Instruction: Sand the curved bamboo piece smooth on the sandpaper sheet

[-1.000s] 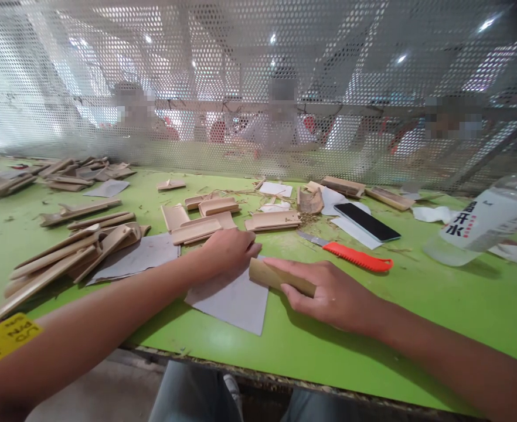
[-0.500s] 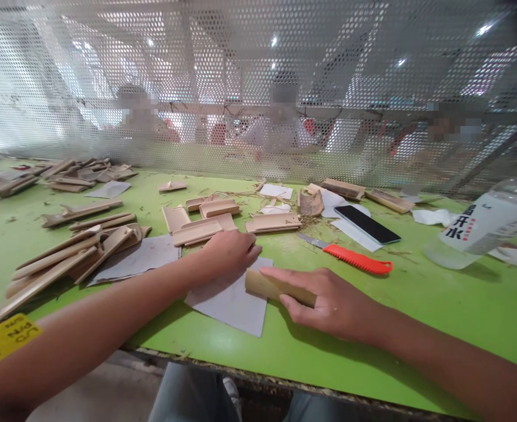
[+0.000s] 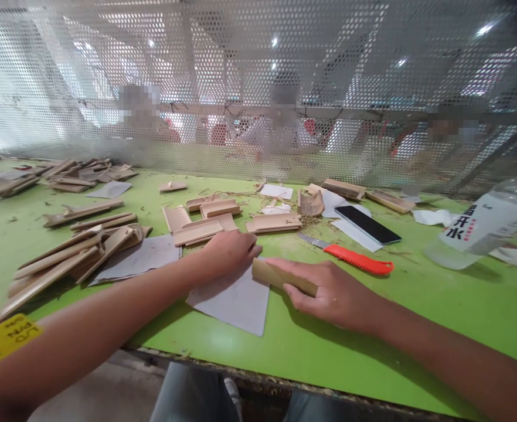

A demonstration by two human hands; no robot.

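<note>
My right hand [image 3: 329, 293] is closed around a curved piece of bamboo [image 3: 264, 273], thumb on the near side and index finger stretched along its top. The bamboo's free end lies over the right edge of a pale grey sheet of paper [image 3: 232, 302], which looks like sandpaper. My left hand [image 3: 230, 249] bears down on the sheet's far edge with its fingers curled; the fingertips are partly hidden. Beyond the right hand lies a utility knife [image 3: 357, 259] with an orange handle, its blade pointing left.
Split bamboo pieces lie in piles at the left [image 3: 71, 255] and beyond my left hand [image 3: 203, 228]. A phone [image 3: 368, 224] rests on papers. A clear bottle [image 3: 482, 225] stands tilted at the right. Behind the green table [image 3: 399, 346], people sit past a perforated screen [image 3: 223, 70].
My right hand has slid the bamboo piece slightly right and away from me over the sheet. The left hand stays in place on the paper.
</note>
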